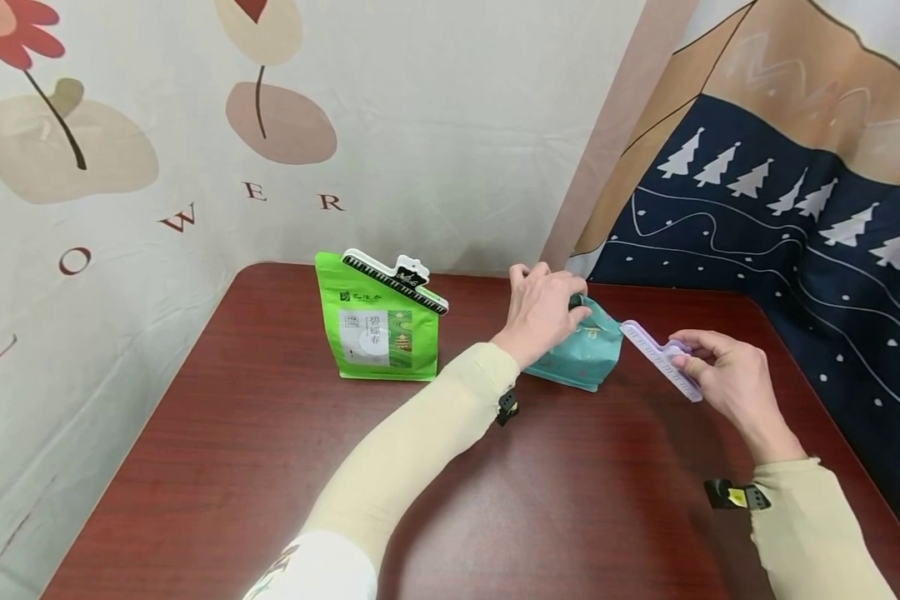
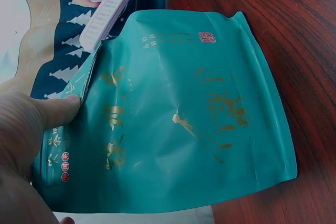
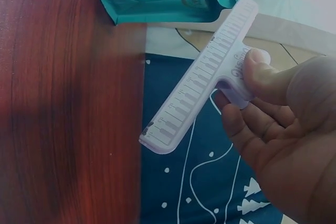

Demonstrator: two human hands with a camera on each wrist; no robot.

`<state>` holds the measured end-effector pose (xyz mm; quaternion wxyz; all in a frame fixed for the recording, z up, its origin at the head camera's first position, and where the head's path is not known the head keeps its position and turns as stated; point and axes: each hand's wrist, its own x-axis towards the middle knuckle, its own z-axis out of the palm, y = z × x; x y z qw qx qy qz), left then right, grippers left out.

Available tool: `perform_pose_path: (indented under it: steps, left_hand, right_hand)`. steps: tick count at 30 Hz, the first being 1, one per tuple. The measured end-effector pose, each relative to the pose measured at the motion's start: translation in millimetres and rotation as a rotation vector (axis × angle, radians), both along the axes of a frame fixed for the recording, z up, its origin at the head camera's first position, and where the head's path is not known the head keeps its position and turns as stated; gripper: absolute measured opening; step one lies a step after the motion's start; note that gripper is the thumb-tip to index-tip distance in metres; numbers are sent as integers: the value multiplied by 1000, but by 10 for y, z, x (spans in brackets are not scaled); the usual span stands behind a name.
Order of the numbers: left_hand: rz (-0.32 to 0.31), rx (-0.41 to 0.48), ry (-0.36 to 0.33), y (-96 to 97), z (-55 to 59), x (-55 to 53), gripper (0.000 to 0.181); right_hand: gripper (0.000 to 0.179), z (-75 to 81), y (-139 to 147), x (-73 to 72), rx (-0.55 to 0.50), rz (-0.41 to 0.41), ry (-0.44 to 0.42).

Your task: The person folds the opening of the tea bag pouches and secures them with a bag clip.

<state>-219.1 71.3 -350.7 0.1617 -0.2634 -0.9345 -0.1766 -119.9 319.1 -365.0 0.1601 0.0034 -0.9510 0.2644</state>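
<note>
My left hand [image 1: 543, 310] pinches the folded-over top of a teal tea bag [image 2: 173, 103] with gold characters, which stands on the table. In the left wrist view the thumb presses along the fold. My right hand [image 1: 731, 379] holds a pale purple sealing clip [image 3: 202, 80] by its handle, thumb on one side and fingers on the other. The clip has a piano-key pattern and slants down to the right in the head view. Its far end is right at the teal bag's upper corner.
Left of the teal bag, a bright green tea bag [image 1: 381, 340] stands upright, with a black-and-white clip [image 1: 396, 282] across its slanted top corner. The dark red wooden table [image 1: 270, 467] reaches back to a printed cloth backdrop [image 1: 450, 150].
</note>
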Motion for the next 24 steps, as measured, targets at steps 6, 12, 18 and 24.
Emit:
perform_pose_path:
  steps: [6,12,18,24]
  left_hand:
    - [-6,-1,1,7,0,-3,22]
    - [-6,-5,2,8,-6,-1,22]
    - [-4,-10,4,7,-7,-2,23]
    - [-5,-16,2,17,-4,2,22]
  right_hand:
    - [25,-16,2,-27,-4,11,25]
    - [25,-23,-9,-45,-4,24,30]
    - [26,-13,-13,-67,-9,34,16]
    - [25,-36,-8,-91,1,43,45]
